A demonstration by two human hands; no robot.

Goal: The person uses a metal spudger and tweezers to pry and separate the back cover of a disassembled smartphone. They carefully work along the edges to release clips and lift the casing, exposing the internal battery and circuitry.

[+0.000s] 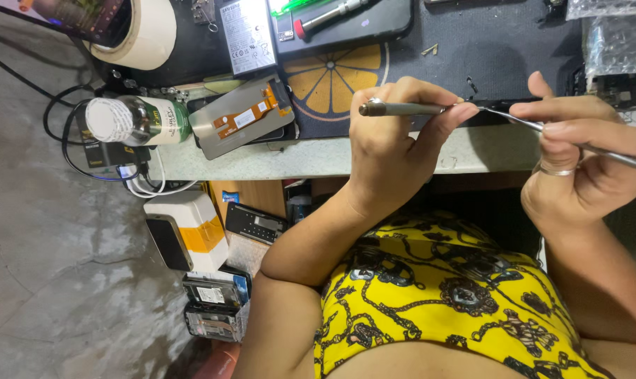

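The left hand (384, 151) closes its grip on a slim metal tool (402, 109) with a rounded grey end, and the thumb presses on the shaft. The right hand (584, 168) is closed around a second thin metal tool (612, 156), a long flat rod that runs between the fingers toward the right edge of the view. The 2 tools meet, or nearly meet, between the hands, just above the front edge of the pale surface (311, 158). A silver ring (553, 170) sits on 1 finger of the right hand.

On the surface to the left lies a phone screen panel (240, 116), grey on the back, with an orange flex strip and a small white label on it. Beside it a bottle (132, 121) lies on its side; it has a white cap and a green and white label around the body. Behind the panel there is a dark mat with a round orange slice picture (335, 77), and a flat white battery-like pack (246, 35) with black print. A big roll of cream tape (139, 31) is near the top left corner.

Below the surface, a white box with an orange band (191, 228) stands over a stack of old phones (212, 305). The person wears a yellow garment (444, 302) with a dark chain pattern.
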